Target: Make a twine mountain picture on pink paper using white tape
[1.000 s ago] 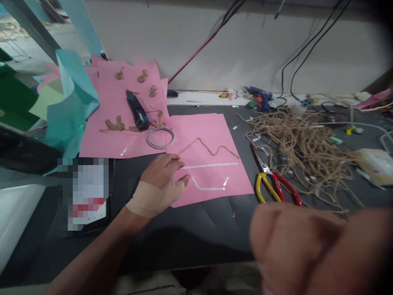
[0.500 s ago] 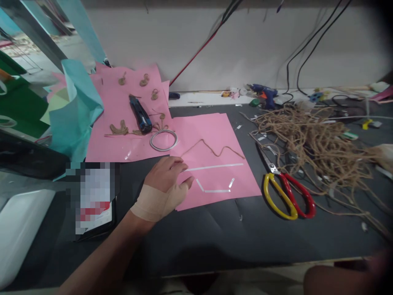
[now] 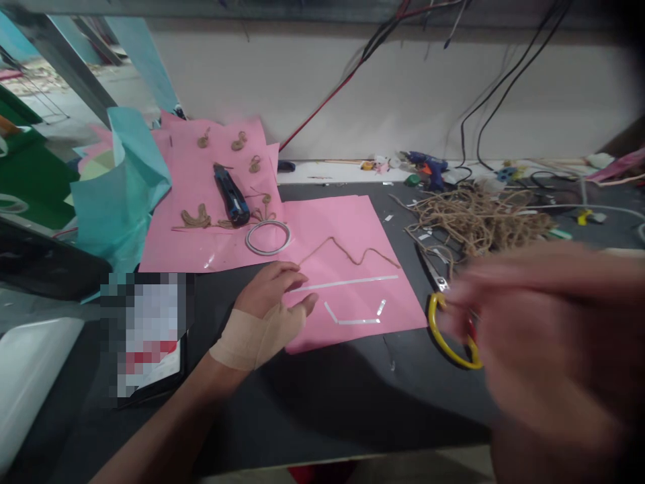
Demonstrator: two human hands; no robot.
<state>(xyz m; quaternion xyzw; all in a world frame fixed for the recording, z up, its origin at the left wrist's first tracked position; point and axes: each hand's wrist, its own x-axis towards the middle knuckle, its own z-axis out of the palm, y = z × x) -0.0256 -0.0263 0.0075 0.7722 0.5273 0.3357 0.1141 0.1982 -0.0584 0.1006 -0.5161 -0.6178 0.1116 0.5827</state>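
Tabletop (image 3: 332, 396) separates pink sheet (image 3: 342, 222), under left hand (image 3: 269, 302), from front edge (image 3: 403, 454).

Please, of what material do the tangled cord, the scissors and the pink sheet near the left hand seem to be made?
Tangled cord: probably jute or similar fibre, matt, brown and rough-looking.
Scissors: apparently metal blades, grey with a sheen; yellow and red handles, smooth, perhaps plastic.
Pink sheet: likely paper or thin card, matt, judging by its evenly coloured surface and straight edges.
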